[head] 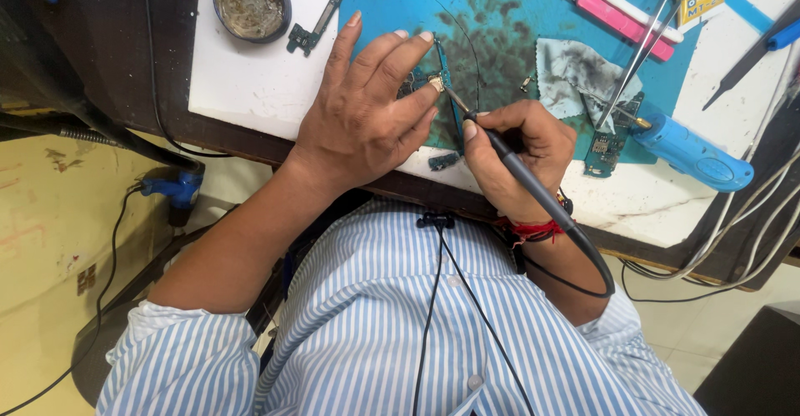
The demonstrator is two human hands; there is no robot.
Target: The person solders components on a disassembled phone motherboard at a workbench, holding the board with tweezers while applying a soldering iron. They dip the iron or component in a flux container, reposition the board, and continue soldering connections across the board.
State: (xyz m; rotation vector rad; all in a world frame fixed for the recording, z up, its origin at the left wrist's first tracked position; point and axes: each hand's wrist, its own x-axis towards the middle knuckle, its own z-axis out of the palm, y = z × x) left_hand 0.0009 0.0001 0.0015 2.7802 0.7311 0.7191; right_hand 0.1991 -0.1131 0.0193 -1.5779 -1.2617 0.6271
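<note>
My left hand (367, 116) lies flat on a small green circuit board (442, 73), pinning it to the stained blue work mat (500, 24); most of the board is hidden under my fingers. My right hand (521, 154) grips a black soldering iron (508, 159) like a pen. Its metal tip touches a small gold part on the board, right beside my left fingertips. The iron's black cord loops down past my wrist.
A round tin of solder residue (251, 1) and a narrow circuit board (321, 16) sit at the back left. A second board (611, 137), tweezers (637, 58), a grey cloth (575, 70), a blue tool (692, 154) and a pink tool (623, 23) lie right. White cables (754, 241) hang off the right edge.
</note>
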